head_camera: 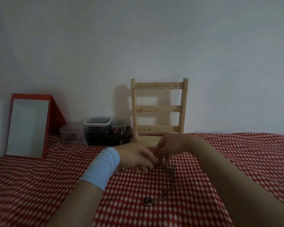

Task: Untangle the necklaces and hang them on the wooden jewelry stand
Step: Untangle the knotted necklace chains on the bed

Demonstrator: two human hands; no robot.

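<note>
A tangle of thin necklace chains [169,171] lies on the red checked cloth in front of the wooden jewelry stand [159,110]. One chain trails down to a round pendant [148,202]. My left hand [136,158], with a pale blue band at the wrist, pinches the chains at the knot. My right hand [168,145] comes from above and pinches the same knot with its fingertips. Another small pendant [120,170] peeks out under my left wrist. The stand's three bars with hooks are bare.
A red-framed mirror [29,126] leans against the wall at the left. Clear plastic boxes [97,128] with dark contents stand between the mirror and the stand. The red checked cloth [236,153] covers the whole surface.
</note>
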